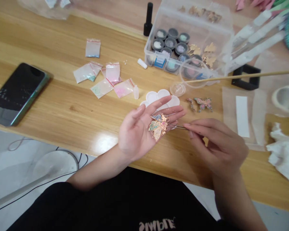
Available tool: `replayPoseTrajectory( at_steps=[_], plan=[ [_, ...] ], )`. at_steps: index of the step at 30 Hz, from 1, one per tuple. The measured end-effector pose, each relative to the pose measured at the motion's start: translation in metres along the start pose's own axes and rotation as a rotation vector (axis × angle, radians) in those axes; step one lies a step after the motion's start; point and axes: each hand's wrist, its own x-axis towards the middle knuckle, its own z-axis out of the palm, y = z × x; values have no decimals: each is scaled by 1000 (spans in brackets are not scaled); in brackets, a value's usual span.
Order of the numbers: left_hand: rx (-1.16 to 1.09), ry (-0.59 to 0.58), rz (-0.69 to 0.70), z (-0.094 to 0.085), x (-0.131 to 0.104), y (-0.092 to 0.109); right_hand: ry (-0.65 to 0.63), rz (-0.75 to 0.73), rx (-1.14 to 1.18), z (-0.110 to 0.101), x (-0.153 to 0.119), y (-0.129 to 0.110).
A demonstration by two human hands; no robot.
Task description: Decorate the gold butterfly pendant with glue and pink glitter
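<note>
My left hand is palm up with its fingers spread. A gold butterfly ornament, with blue, green and pale glittery wing sections, lies over its palm and fingers. My right hand pinches thin metal tweezers between thumb and fingers, and their tips reach the butterfly's right edge. Behind my left fingers is a white petal-shaped palette, partly hidden. Just beyond my right hand, a pink and teal butterfly piece rests on the table beside a smaller wing-like piece.
A clear plastic box holds small black pots and gold butterfly blanks. Several zip bags of coloured bits and a phone lie left. A wooden stick, black square frame and crumpled tissue are on the right.
</note>
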Motion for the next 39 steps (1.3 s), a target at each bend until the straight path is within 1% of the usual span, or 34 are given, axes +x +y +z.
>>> replayPoseTrajectory(
  at_steps=[15, 17, 19, 21, 24, 25, 26, 28, 31, 35, 39],
  plan=[
    [3, 16, -11, 1, 0, 1, -28, -25, -7, 0, 2, 0],
    [4, 18, -13, 1, -1, 1, -14, -15, -2, 0, 1, -1],
    [0, 19, -15, 1, -1, 1, 49, 12, 8, -2, 0, -1],
    [-4, 19, -16, 0, 0, 1, 151, 51, 8, -3, 0, 2],
    [1, 34, -9, 0, 0, 2, 272, 121, -46, -5, -1, 11],
    [5, 54, -2, 0, 0, 3, 284, 137, -71, -5, -1, 15],
    [7, 83, 5, 1, 0, 4, 277, 150, -102, -4, -1, 19],
    [8, 154, 24, 3, 0, 5, 218, 155, -159, -3, -2, 27],
    [6, 229, 49, 4, 1, 7, 127, 123, -197, 2, -3, 34],
    [-2, 241, 68, 3, 1, 9, 57, 41, -216, 8, -2, 37],
    [-19, 229, 63, 3, 1, 8, 51, 21, -233, 9, -2, 38]
  ],
)
